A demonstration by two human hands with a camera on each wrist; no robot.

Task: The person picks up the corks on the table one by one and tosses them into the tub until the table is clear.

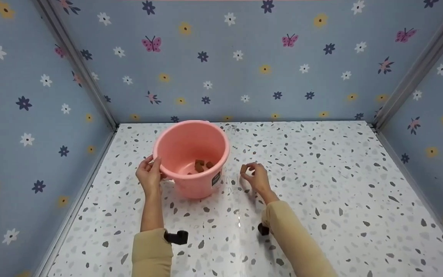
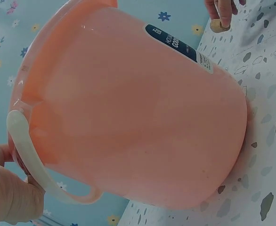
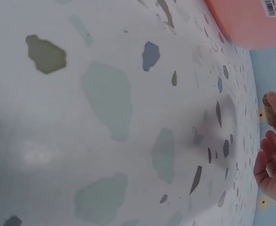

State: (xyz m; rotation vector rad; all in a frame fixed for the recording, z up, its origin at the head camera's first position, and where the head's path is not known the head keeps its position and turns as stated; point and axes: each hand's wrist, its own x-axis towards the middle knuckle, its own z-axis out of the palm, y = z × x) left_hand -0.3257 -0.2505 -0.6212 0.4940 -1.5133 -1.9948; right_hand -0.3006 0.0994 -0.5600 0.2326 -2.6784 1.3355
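Observation:
A pink bucket (image 1: pixel 194 188) stands on the speckled tabletop, its mouth facing up towards the head camera. Several small brown blocks (image 1: pixel 199 166) lie at its bottom. My left hand (image 1: pixel 150 175) grips the bucket's rim on the left side, thumb over the edge. In the left wrist view, a pale handle (image 2: pixel 28 146) hangs beside that hand. To the right of the bucket, my right hand (image 1: pixel 259 179) pinches a small brown piece (image 3: pixel 272 112) between thumb and finger, a little above the table. The other fingers of this hand are bent.
The speckled white tabletop (image 1: pixel 321 184) spreads out around the bucket. Flower-patterned panels (image 1: pixel 237 77) enclose it at the back and both sides, joined by grey metal posts. A dark label (image 2: pixel 173 42) is on the bucket's side. Black straps with small devices (image 1: pixel 177 237) sit on the wrists.

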